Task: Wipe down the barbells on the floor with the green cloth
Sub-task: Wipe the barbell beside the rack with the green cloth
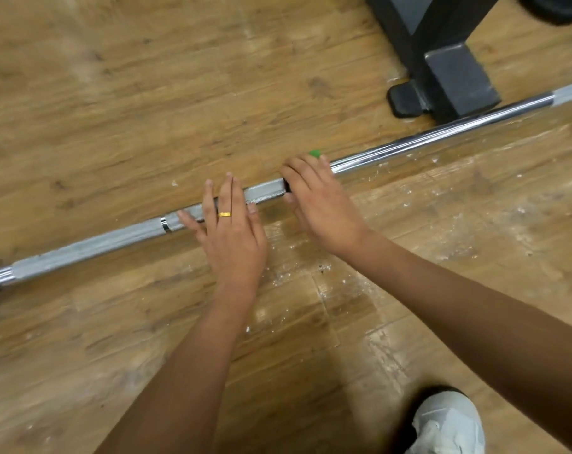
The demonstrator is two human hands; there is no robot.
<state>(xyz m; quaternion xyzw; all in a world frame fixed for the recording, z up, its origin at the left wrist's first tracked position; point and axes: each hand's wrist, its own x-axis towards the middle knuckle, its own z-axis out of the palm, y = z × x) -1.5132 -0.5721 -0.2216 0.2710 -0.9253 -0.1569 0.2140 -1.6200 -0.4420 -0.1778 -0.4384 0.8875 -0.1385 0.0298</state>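
Steel barbell [81,248] on floor [147,93]: likely heavy, stiff, rolls. Left hand [232,231] lies flat on its knurling. Right hand [317,204], just beside, clamps the soft green cloth [314,153] round the shaft.

Brown wood-grain plank floor [114,93], worn, with white flecks [294,273] and pale scuffs mostly at the near right. At the far right, base of a black metal frame [455,77], with a flat black foot [406,99] at its left side.
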